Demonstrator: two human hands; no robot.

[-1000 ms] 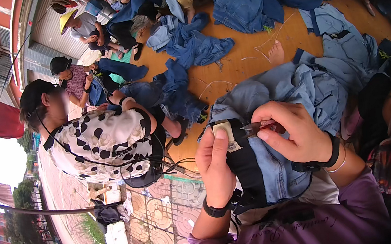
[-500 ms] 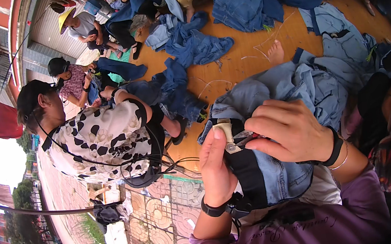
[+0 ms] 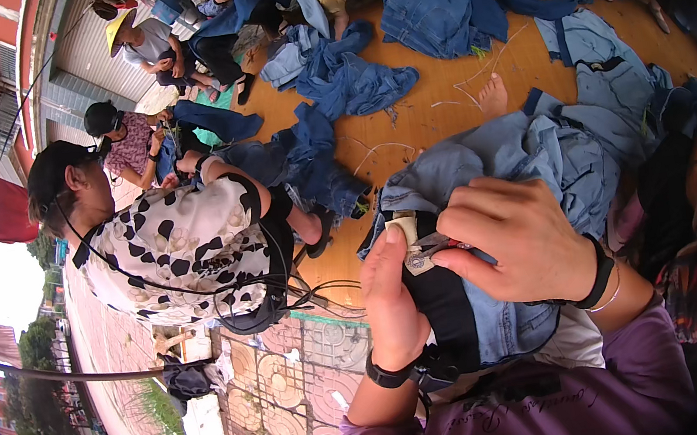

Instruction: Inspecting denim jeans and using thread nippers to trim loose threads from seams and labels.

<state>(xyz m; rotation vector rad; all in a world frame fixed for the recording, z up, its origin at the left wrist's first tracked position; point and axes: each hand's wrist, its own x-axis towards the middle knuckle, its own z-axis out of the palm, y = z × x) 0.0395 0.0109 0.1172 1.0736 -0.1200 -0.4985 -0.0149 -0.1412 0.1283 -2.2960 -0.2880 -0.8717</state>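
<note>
A light blue denim garment (image 3: 503,320) with a black waistband lies across my lap and is lifted in front of me. My left hand (image 3: 391,309) is closed on the waistband edge, its thumb pressing next to a cream label (image 3: 403,226). Just below the label sits a round metal button (image 3: 417,261). Between the thumb and fingers of my right hand (image 3: 514,235) are small metal thread snips (image 3: 440,242) with a bit of red showing. Their tip lies against the cloth beside the button; most of the tool is hidden by my fingers.
Piles of denim clothes (image 3: 444,7) lie on a brown board floor (image 3: 375,148). A person in a spotted shirt (image 3: 181,253) sits close at my left, cables by their back. Other people sit farther off with denim. A bare foot (image 3: 493,95) rests beyond the garment.
My hands and the waistband have shifted slightly right and down. More of the snips shows beside the button. In the background, a person in a patterned shirt has raised their hands.
</note>
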